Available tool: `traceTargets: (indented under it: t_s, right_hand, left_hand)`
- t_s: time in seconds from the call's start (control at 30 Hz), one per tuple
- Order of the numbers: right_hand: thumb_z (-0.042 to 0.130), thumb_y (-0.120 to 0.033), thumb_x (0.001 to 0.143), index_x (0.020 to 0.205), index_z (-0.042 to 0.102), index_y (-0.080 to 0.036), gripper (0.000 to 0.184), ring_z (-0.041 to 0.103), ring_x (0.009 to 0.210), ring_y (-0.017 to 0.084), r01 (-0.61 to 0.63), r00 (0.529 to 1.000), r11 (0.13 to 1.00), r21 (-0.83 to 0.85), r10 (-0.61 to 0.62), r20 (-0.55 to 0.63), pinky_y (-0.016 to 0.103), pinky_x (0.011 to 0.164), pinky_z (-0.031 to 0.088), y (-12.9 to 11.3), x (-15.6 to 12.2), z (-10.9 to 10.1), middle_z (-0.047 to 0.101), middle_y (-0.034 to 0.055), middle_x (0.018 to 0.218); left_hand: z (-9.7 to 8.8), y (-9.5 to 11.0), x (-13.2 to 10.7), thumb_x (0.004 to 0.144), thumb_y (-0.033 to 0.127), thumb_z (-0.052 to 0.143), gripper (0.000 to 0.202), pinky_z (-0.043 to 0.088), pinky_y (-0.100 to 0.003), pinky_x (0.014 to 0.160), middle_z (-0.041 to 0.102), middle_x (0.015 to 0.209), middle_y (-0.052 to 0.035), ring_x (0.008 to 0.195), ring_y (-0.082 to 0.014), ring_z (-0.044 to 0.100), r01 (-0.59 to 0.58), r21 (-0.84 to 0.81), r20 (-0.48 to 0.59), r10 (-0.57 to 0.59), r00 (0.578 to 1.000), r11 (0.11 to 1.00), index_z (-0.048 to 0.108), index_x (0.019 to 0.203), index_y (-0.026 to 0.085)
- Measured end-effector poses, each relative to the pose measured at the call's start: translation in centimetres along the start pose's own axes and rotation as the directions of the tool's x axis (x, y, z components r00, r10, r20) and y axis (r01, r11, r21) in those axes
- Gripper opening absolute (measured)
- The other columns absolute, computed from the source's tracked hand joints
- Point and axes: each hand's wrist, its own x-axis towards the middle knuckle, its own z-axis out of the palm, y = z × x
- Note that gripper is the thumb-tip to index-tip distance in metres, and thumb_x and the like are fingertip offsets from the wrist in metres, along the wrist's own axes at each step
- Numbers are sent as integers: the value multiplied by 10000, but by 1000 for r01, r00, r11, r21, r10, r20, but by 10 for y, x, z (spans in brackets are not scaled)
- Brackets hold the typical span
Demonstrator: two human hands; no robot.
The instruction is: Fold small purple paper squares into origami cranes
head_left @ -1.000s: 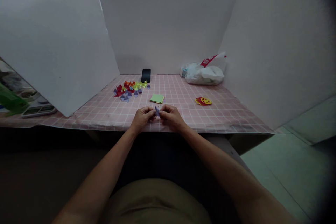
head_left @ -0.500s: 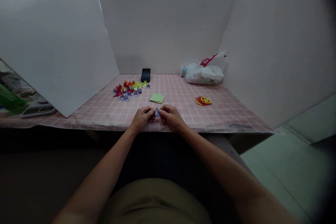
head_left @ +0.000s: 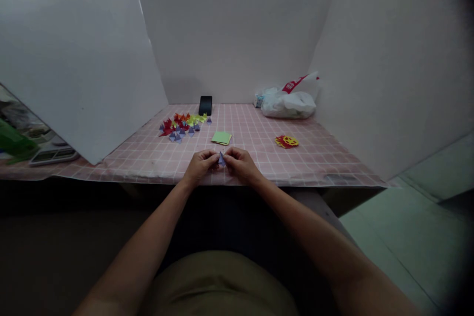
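Pinching an upward-pointing purple paper piece (head_left: pixel 221 159) between both hands (head_left: pixel 221 164).

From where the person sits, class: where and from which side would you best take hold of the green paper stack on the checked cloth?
Probably the near edge of the green paper stack, reached from the person's side. It lies flat with bare cloth around it, just beyond both hands, so a thumb can slide under that edge and fingers pinch on top.
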Motion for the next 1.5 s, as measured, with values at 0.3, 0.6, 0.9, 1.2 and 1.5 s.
traceTargets:
  t_s: [0.3, 0.6, 0.9, 1.2, 1.5]
  right_hand:
    - [652, -377, 776, 714, 524, -206, 221, 442, 391, 85, 3, 1000, 1000, 9, -3, 7, 210, 386, 361, 0, 0, 0, 502, -70, 495]
    - [642, -362, 786, 710, 516, -210, 212, 442, 387, 81, 4, 1000, 1000, -1, -4, 12, 207, 383, 359, 0, 0, 0, 499, -70, 486]
    - [635, -354, 790, 715, 516, -209, 202, 457, 377, 83, 0, 1000, 1000, 2, 0, 26, 210, 383, 367, 1, 1, 0, 505, -74, 487]
    - [641, -378, 782, 699, 515, -206, 229, 463, 390, 86, 4, 1000, 1000, -21, -3, 23, 207, 388, 362, -1, 0, 1, 509, -69, 485]
    - [630, -383, 785, 705, 517, -204, 226, 464, 388, 82, -5, 999, 1000, -16, 6, 38, 202, 389, 359, -2, 0, 0, 509, -71, 482]
  left_hand:
    - [1, 1, -1, 736, 391, 735, 245, 442, -228, 548, 648, 627, 7, 530, -103, 562, -10, 13, -10, 10, 1000, 1000, 699, 766, 151]
    - [1, 1, 0, 750, 382, 718, 231, 439, -232, 542, 641, 618, 7, 521, -102, 559, -6, 29, -5, 6, 1000, 1000, 682, 758, 153]
    - [3, 3, -1, 736, 369, 721, 227, 445, -228, 542, 624, 603, 12, 524, -100, 558, -18, 48, -16, 19, 1000, 999, 658, 725, 152]
    - [5, 2, -2, 738, 388, 707, 249, 428, -222, 520, 593, 593, 29, 511, -97, 540, -51, 85, -42, 55, 998, 995, 618, 711, 157]
    - [10, 3, -4, 789, 389, 657, 240, 401, -212, 472, 559, 582, 41, 470, -93, 517, -96, 143, -45, 103, 994, 985, 577, 731, 170]
